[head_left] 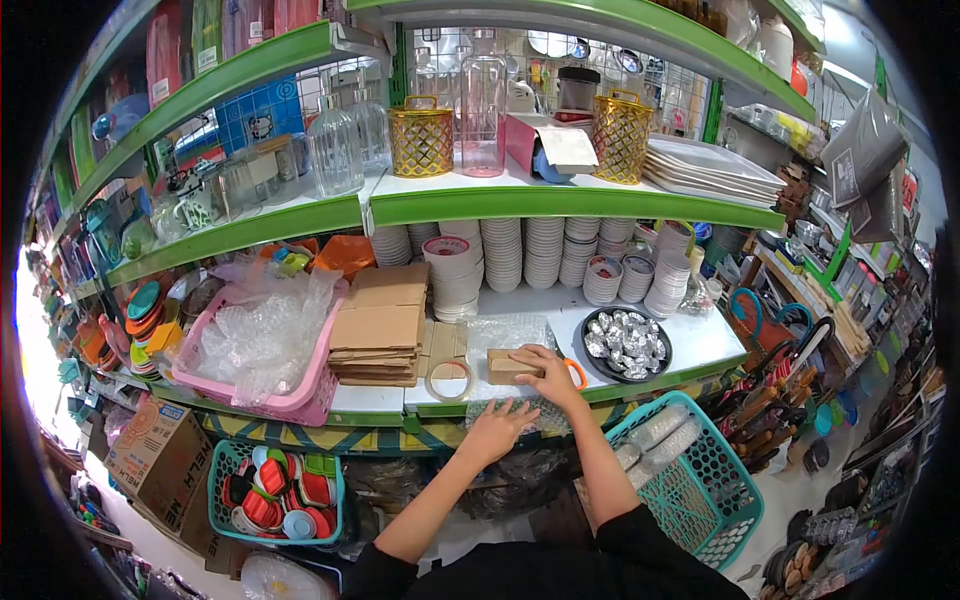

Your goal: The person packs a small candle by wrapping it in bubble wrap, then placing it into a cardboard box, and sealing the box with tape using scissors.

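Observation:
My right hand grips a small brown cardboard box from its right side, on the white shelf. The box rests on a sheet of bubble wrap. My left hand lies on the sheet's near end, at the shelf's front edge, with its fingers spread. Left of the box is a roll of tape. Just right of my right hand, the orange handle of what looks like scissors shows. A black plate of foil-wrapped pieces stands further right.
Left of the tape are stacked cardboard pieces and a pink basket of bubble wrap. Stacked white bowls line the back. Below stand teal baskets, one with red containers, one with wrapped bundles. A green-edged shelf overhangs.

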Available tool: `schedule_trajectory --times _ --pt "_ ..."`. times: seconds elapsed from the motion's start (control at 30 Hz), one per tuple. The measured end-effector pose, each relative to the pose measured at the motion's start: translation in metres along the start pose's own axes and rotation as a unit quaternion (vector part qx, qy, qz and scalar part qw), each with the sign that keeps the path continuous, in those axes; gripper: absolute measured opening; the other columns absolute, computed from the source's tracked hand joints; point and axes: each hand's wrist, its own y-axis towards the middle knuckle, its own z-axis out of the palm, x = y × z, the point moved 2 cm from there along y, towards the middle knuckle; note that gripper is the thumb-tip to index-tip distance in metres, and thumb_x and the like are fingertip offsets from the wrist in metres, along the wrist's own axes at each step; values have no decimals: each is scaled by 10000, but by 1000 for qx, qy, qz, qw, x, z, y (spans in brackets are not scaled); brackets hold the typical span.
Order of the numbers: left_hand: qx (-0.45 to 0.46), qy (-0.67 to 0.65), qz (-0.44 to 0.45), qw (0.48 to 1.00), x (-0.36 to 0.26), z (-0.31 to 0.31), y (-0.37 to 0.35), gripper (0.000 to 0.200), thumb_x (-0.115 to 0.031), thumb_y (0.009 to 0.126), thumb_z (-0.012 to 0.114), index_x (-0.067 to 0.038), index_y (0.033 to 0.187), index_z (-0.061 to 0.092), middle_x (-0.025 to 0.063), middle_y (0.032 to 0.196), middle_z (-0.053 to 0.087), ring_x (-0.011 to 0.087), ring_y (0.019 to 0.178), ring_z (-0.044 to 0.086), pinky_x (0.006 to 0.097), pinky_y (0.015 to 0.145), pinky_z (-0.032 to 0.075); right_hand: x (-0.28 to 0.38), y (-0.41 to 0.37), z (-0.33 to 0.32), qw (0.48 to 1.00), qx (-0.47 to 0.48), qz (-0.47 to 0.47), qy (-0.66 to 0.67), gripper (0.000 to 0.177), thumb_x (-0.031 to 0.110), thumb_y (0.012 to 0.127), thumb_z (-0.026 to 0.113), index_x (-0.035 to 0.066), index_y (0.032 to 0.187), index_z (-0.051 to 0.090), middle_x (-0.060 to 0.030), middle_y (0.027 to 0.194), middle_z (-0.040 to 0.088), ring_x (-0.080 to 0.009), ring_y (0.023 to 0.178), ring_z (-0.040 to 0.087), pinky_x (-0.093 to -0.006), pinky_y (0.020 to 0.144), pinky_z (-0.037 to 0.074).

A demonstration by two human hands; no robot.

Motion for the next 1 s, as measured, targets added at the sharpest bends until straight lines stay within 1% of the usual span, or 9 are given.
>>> schedule_trajectory --times 0.13,0.23,0.3,0.33,0.43,0.6,0.8,0.87,1.0 --pt "0 -9 -4 1000 1 -2 5 385 -231 917 474 -207 1301 483 80 1289 533 337 1173 505 468 987 398 1 0 -2 1000 15 1 1 462 219 702 748 199 1151 645 -95 1206 555 -297 1094 536 -373 913 432" --pt "-38 -25 13 999 5 -14 10 339 -262 910 483 -219 1241 543 85 1201 590 324 1039 591 420 856 489 5 -1 -4 999 32 -6 -15 455 245 732 731 204 1174 631 -100 1233 536 -297 1106 530 -368 917 429" --pt "-8 -33 -34 999 9 -22 15 290 -250 901 489 -227 1170 597 114 1057 645 295 884 644 402 716 520 6 -2 -6 999 41 -17 -24 449 259 750 721 208 1186 623 -103 1250 523 -295 1115 526 -363 919 426" --pt "-6 -34 -33 999 10 -28 18 290 -250 901 489 -227 1170 597 114 1057 645 295 884 644 402 716 520 5 -2 -7 998 56 -5 0 430 279 779 697 204 1195 617 -102 1259 515 -287 1125 519 -353 929 416" --pt "-46 -46 -19 998 11 -53 28 235 -231 873 525 -223 1072 649 127 781 666 295 666 647 417 611 508 1 -2 -7 995 80 18 62 395 331 840 628 183 1206 610 -100 1266 505 -271 1147 502 -334 954 389" --pt "-73 -7 -8 997 31 -58 52 201 -245 850 556 -243 1021 663 120 725 656 293 621 639 410 572 505 -16 -3 -5 963 118 97 224 442 417 930 462 146 1267 554 -93 1285 489 -236 1170 476 -317 990 347" --pt "-145 -21 4 989 48 -59 79 144 -262 847 572 -201 915 684 121 692 639 300 616 627 403 563 501 -43 -4 -1 952 130 21 276 599 514 924 377 97 1353 398 -88 1311 467 -195 1158 467 -305 983 347" --pt "-179 -35 -14 983 54 -60 84 161 -272 854 572 -151 853 677 121 688 637 305 616 623 398 558 494 -38 -13 -4 901 131 222 349 723 596 883 377 47 1352 392 -100 1304 467 -214 1191 447 -310 996 336" --pt "-175 -49 -30 983 62 -59 92 185 -284 840 577 -119 854 659 131 675 638 313 619 631 410 561 496 -39 -10 -8 903 172 261 295 760 566 855 489 37 1381 345 -98 1327 449 -223 1221 418 -313 1001 339"
